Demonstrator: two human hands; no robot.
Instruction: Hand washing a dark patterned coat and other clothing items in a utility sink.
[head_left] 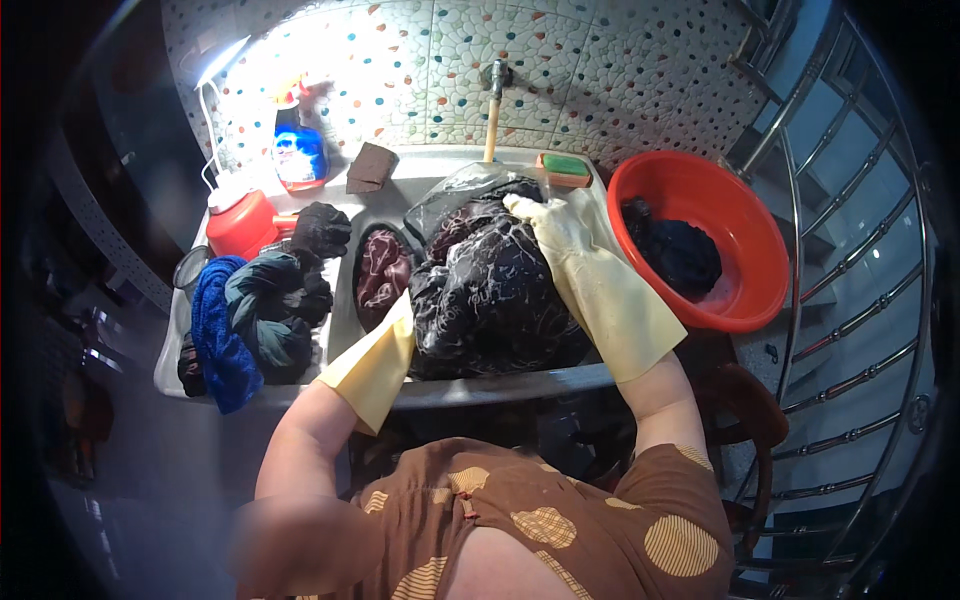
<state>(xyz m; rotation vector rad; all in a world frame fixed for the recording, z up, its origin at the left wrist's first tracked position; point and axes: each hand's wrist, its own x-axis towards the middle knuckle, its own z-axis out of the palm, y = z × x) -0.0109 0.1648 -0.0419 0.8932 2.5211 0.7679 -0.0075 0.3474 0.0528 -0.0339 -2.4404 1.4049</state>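
Note:
A wet black garment (485,290) with pale print and soapy streaks lies bunched in the sink (592,375). My right hand (560,235), in a long cream rubber glove, reaches over its right side, fingers closed on the dark cloth near the top. My left hand (385,345), gloved alike, goes in at the garment's lower left; its fingers are hidden under the cloth. A thin, sheer dark sheet (455,190) rises at the garment's far edge, below the tap hose (492,130). Left of it, maroon patterned cloth (383,270) sits in a small oval basin.
Twisted wet clothes, dark green (270,325) and blue (222,330), lie on the left drainboard. Behind them are a red jug (240,222), a blue spray bottle (300,155), a brown block (371,168) and a green sponge (567,165). A red tub (765,260) holds dark clothes; metal railings (850,330) stand at right.

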